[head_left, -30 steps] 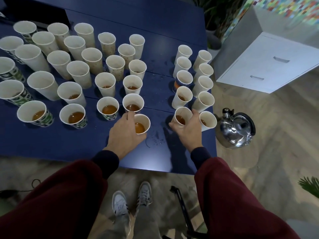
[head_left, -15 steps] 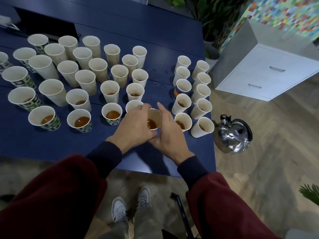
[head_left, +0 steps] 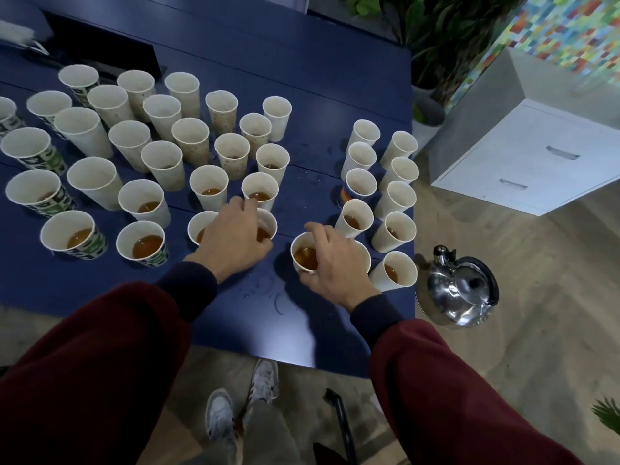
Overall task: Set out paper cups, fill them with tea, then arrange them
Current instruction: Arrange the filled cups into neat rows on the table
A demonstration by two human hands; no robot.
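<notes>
- The right hand point(head_left: 335, 263) curls round a tea cup point(head_left: 304, 255) between the two cup clusters on the blue table point(head_left: 100, 290).
- The left hand point(head_left: 235, 236) grips a second tea cup point(head_left: 268, 224) in the left cluster's front row.

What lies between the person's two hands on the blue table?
Head view: the tea cup that the right hand grips, then a narrow bare strip of table up to the left hand, which holds a second cup.
</notes>
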